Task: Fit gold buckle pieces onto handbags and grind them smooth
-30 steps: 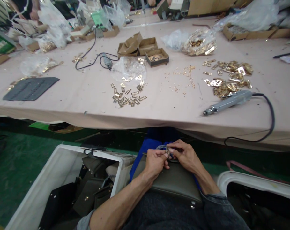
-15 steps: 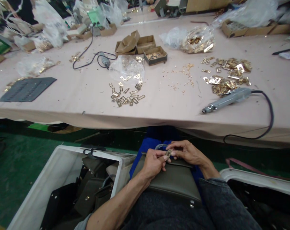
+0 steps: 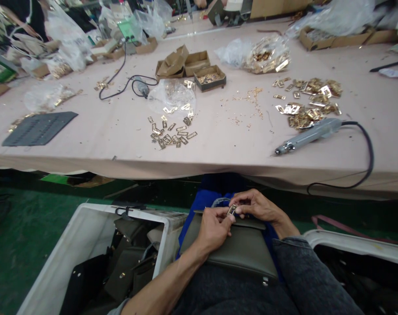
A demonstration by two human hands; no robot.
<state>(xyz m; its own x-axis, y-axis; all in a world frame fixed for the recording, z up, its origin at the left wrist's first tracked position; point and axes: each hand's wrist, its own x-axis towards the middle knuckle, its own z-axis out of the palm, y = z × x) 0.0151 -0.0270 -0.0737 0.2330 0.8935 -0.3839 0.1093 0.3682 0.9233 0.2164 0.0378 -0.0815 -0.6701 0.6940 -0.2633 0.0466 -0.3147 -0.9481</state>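
Between the fingertips of both hands is a small gold rectangular metal plate [image 3: 231,210] with a slot in it. My left hand [image 3: 214,228] pinches it from the left, thumb along its lower edge. From the right, my right hand [image 3: 256,205] grips its other side with closed fingers. Beneath the hands, an olive-green handbag [image 3: 240,251] lies on my lap, a small metal fitting at its lower edge. The fingers hide part of the bag's upper edge.
On the table stand an electric screwdriver [image 3: 307,136], a pile of gold plates [image 3: 313,103], darker plates [image 3: 172,131] and a small box of tiny parts [image 3: 210,78]. A white bin [image 3: 166,245] of bags is at my left; another white bin [image 3: 356,245] is at my right.
The plate has been turned slightly between the fingers, and my left hand has rolled a little over it. The view has shifted slightly; the bag stays on my lap.
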